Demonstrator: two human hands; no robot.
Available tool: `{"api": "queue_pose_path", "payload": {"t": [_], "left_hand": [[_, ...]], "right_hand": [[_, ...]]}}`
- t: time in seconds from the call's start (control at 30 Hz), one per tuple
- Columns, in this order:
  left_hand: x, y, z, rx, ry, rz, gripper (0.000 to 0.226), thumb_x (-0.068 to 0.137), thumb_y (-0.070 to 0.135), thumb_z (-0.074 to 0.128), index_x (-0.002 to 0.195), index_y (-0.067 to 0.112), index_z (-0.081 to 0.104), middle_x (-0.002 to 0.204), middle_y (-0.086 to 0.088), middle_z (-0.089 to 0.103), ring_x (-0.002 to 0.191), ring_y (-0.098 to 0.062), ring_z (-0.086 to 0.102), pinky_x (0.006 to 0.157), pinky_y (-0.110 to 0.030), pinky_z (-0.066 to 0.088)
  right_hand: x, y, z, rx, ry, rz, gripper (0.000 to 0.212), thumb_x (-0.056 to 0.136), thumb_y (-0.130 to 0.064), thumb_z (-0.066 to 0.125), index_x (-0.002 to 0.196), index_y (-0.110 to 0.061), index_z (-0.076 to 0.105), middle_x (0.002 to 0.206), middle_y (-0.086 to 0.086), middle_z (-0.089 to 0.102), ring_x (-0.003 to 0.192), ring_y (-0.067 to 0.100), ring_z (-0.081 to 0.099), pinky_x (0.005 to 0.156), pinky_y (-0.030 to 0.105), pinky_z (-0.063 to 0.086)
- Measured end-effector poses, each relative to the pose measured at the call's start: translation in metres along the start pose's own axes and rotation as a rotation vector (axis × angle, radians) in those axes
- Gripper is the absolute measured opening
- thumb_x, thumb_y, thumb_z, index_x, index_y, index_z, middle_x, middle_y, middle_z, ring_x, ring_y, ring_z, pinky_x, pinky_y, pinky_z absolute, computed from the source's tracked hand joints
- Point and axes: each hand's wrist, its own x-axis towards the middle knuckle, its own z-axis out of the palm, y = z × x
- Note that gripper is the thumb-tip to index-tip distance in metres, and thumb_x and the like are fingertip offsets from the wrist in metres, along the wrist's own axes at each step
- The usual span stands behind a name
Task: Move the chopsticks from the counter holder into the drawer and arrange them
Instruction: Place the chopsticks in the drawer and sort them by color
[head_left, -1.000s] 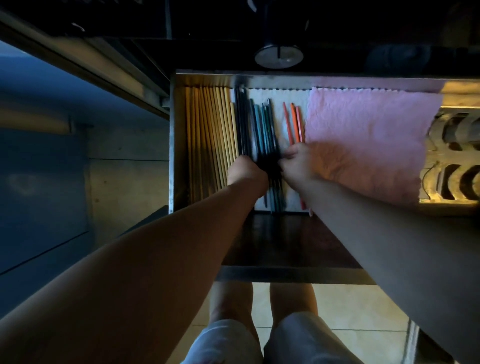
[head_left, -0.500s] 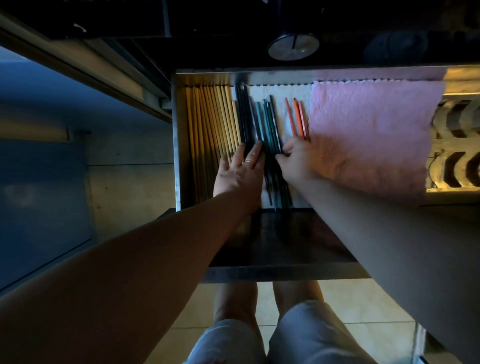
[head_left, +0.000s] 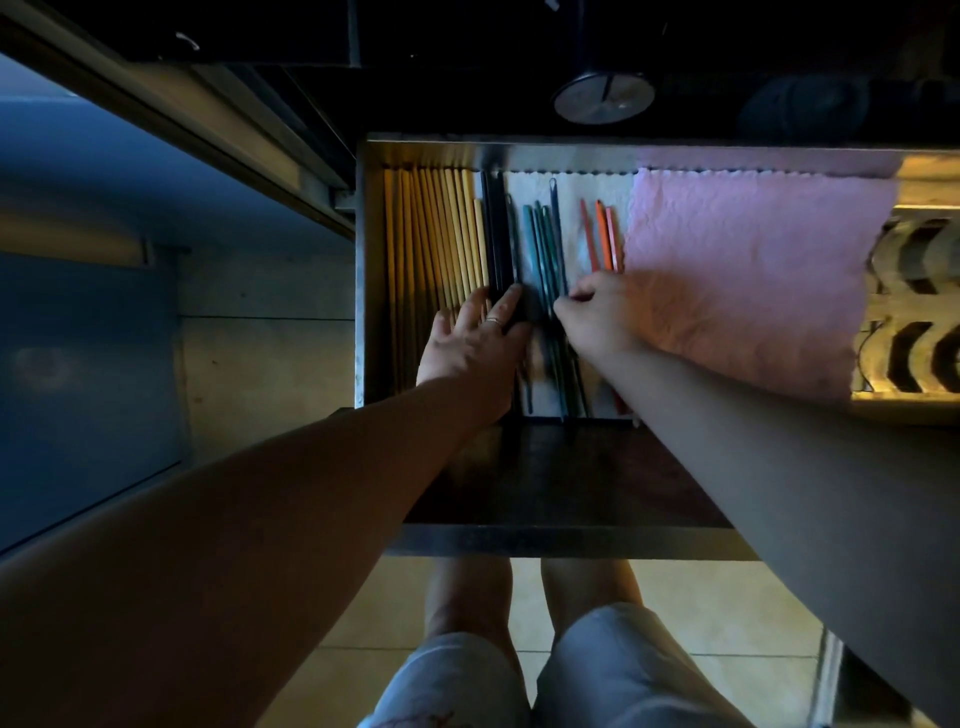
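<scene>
An open metal drawer (head_left: 371, 280) holds rows of chopsticks lying lengthwise. Wooden yellow chopsticks (head_left: 431, 234) fill the left side, black ones (head_left: 496, 234) lie beside them, teal ones (head_left: 540, 249) sit in the middle, and orange ones (head_left: 602, 234) are to the right. My left hand (head_left: 472, 343) lies flat with fingers spread on the black and yellow chopsticks. My right hand (head_left: 602, 312) pinches the teal chopsticks near their middle. A round holder (head_left: 602, 96) stands on the dark counter above the drawer.
A pink cloth (head_left: 753, 270) covers the drawer's right half, over a white liner (head_left: 571, 192). A patterned tray (head_left: 914, 312) lies at the far right. The drawer's dark front panel (head_left: 561, 483) sits below my hands. My legs stand on the tiled floor (head_left: 701, 613).
My left hand has opened from a fist into a flat spread on the black chopsticks. My right hand has slid slightly right, and a gap has opened between the black and teal groups.
</scene>
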Motion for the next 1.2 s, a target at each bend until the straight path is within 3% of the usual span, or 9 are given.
{"api": "queue_pose_path", "payload": {"t": [0.07, 0.2, 0.37, 0.53, 0.67, 0.77, 0.97, 1.2], "left_hand": [[0.0, -0.002, 0.001, -0.011, -0.001, 0.0, 0.075, 0.089, 0.021, 0.061, 0.151, 0.038, 0.023, 0.165, 0.006, -0.013, 0.151, -0.032, -0.005, 0.117, -0.059, 0.015], [-0.002, -0.003, 0.001, -0.03, 0.011, -0.006, 0.072, 0.09, 0.02, 0.06, 0.151, 0.037, 0.025, 0.165, 0.007, -0.01, 0.151, -0.031, -0.002, 0.116, -0.058, 0.017], [-0.002, -0.002, 0.002, -0.071, 0.057, -0.03, 0.072, 0.091, 0.015, 0.058, 0.152, 0.031, 0.024, 0.166, 0.006, -0.007, 0.152, -0.028, 0.0, 0.117, -0.053, 0.018], [0.005, 0.004, -0.003, 0.008, 0.011, 0.034, 0.081, 0.096, 0.015, 0.05, 0.157, 0.028, -0.001, 0.162, 0.006, -0.024, 0.151, -0.025, -0.016, 0.121, -0.05, 0.005], [0.008, 0.004, 0.0, 0.046, -0.012, 0.042, 0.079, 0.097, 0.021, 0.05, 0.157, 0.028, -0.001, 0.163, 0.005, -0.023, 0.151, -0.026, -0.015, 0.121, -0.054, 0.006], [0.006, 0.002, 0.001, 0.033, 0.009, 0.038, 0.081, 0.095, 0.02, 0.054, 0.157, 0.03, 0.004, 0.163, 0.006, -0.021, 0.151, -0.028, -0.012, 0.12, -0.055, 0.009], [0.006, 0.001, 0.004, 0.102, 0.016, 0.102, 0.085, 0.096, 0.019, 0.051, 0.157, 0.027, -0.007, 0.162, 0.003, -0.025, 0.15, -0.028, -0.016, 0.121, -0.053, 0.003], [0.012, 0.014, 0.004, 0.051, -0.014, 0.098, 0.083, 0.097, 0.022, 0.05, 0.155, 0.034, -0.007, 0.164, 0.005, -0.018, 0.151, -0.027, -0.014, 0.119, -0.054, 0.0]], "right_hand": [[-0.002, -0.002, 0.003, -0.008, -0.069, -0.01, 0.005, 0.078, -0.014, 0.063, 0.077, -0.017, 0.068, 0.08, 0.005, 0.067, 0.082, 0.021, 0.063, 0.081, 0.03, 0.053], [-0.004, -0.006, 0.003, -0.078, -0.137, 0.0, 0.017, 0.083, -0.021, 0.067, 0.095, -0.013, 0.076, 0.1, 0.005, 0.074, 0.095, 0.019, 0.068, 0.076, 0.017, 0.044], [-0.005, -0.005, 0.003, -0.06, -0.087, -0.001, 0.015, 0.084, -0.016, 0.063, 0.089, -0.013, 0.076, 0.092, 0.006, 0.075, 0.089, 0.022, 0.069, 0.077, 0.022, 0.049], [-0.003, 0.004, 0.002, 0.009, -0.013, -0.018, 0.013, 0.081, -0.008, 0.062, 0.088, -0.01, 0.072, 0.093, 0.01, 0.073, 0.092, 0.027, 0.068, 0.087, 0.033, 0.053], [-0.002, 0.003, 0.002, -0.027, -0.039, -0.06, 0.016, 0.082, -0.009, 0.062, 0.092, -0.009, 0.074, 0.096, 0.011, 0.074, 0.094, 0.028, 0.068, 0.089, 0.038, 0.054], [-0.003, 0.002, 0.001, -0.058, -0.038, -0.071, 0.017, 0.083, -0.009, 0.061, 0.094, -0.009, 0.074, 0.098, 0.011, 0.074, 0.096, 0.027, 0.068, 0.09, 0.037, 0.054], [-0.004, 0.004, 0.001, -0.021, 0.07, -0.042, 0.018, 0.082, -0.005, 0.06, 0.1, -0.003, 0.066, 0.102, 0.019, 0.069, 0.099, 0.033, 0.064, 0.087, 0.033, 0.05], [-0.001, 0.004, -0.004, -0.014, -0.005, 0.003, 0.025, 0.085, -0.003, 0.057, 0.107, -0.004, 0.069, 0.114, 0.015, 0.069, 0.11, 0.028, 0.062, 0.095, 0.026, 0.045]]}}
